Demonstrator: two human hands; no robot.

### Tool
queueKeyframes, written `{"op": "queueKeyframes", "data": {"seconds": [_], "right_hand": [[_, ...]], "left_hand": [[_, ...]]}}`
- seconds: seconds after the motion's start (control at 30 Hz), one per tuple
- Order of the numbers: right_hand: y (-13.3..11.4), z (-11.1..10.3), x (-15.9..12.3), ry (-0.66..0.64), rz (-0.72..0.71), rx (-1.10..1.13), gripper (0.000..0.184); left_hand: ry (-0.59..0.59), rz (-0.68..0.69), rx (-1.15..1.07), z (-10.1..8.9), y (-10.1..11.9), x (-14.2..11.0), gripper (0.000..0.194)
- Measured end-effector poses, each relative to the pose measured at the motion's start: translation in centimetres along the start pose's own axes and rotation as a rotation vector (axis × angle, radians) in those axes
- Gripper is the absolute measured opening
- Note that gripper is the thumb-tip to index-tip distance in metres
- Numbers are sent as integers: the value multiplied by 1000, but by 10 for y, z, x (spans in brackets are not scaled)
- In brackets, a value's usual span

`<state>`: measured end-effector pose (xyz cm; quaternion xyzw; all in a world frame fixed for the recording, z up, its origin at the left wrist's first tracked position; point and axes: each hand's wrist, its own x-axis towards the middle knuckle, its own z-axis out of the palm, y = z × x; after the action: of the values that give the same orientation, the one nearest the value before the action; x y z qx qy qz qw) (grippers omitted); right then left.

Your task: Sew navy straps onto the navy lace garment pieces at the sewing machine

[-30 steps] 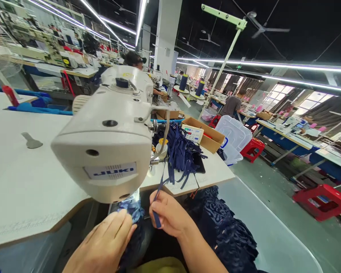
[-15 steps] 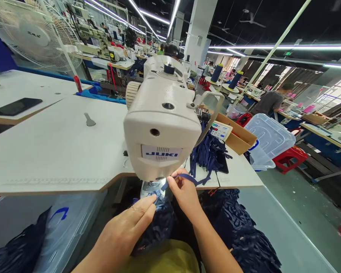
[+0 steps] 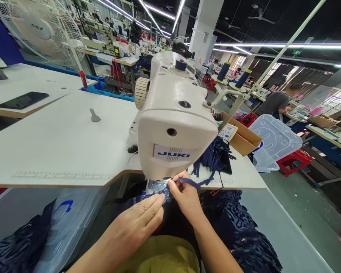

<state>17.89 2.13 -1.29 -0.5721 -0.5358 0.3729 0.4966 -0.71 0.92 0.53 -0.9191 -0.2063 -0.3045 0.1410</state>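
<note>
A white sewing machine point(image 3: 176, 125) stands in front of me, its head over the spot where both hands meet. My left hand point(image 3: 139, 218) is closed, thumb and fingers pressed on navy lace fabric point(image 3: 167, 192) just below the machine's bed. My right hand point(image 3: 184, 195) pinches a narrow navy strap point(image 3: 189, 182) close beside the lace, under the right side of the head. The strap trails right toward a heap of navy straps point(image 3: 213, 153) on the table. The needle and presser foot are hidden behind the machine head.
On the white table point(image 3: 59, 151) lies a small grey metal piece point(image 3: 94, 115). A phone point(image 3: 24, 100) and a fan point(image 3: 39, 30) are at left. Piled navy lace point(image 3: 244, 231) lies at lower right. A cardboard box point(image 3: 244, 138) and clear plastic bin point(image 3: 275, 136) stand at right.
The view has shifted slightly. My left hand has moved a little right, and the lace now spreads left over it instead of hanging below. My right hand still pinches the strap.
</note>
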Motion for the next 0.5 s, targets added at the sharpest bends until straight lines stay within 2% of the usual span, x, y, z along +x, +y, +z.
{"op": "queueKeyframes", "data": {"seconds": [0.23, 0.4, 0.5], "right_hand": [[3, 1, 2, -46, 60, 104, 15], [2, 6, 1, 10, 33, 103, 13], [1, 5, 1, -21, 44, 97, 13]], "left_hand": [[-50, -25, 13, -1, 0, 0, 40], [15, -80, -51, 11, 0, -11, 40], [7, -81, -50, 14, 2, -13, 40]]}}
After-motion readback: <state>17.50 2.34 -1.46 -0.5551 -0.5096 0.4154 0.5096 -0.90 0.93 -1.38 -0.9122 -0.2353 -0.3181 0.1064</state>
